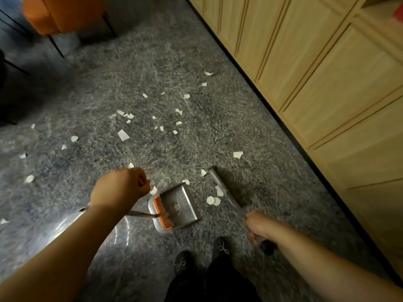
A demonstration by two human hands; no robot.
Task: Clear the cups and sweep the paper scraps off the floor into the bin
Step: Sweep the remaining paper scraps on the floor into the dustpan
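Several white paper scraps (123,135) lie scattered over the grey speckled floor. A grey dustpan (185,205) with an orange comb edge stands on the floor before my feet, a few scraps inside it. My left hand (122,185) is closed in a fist above the dustpan's thin handle, which runs under it. My right hand (259,225) grips the dark handle of a broom (222,188) whose grey head rests on the floor just right of the dustpan. Two round scraps (213,200) lie between broom and dustpan. No cups are in view.
Light wooden cabinets (316,73) with a black plinth run along the right side. An orange chair (65,14) on thin black legs stands at the top left. My black shoes (220,249) are at the bottom centre.
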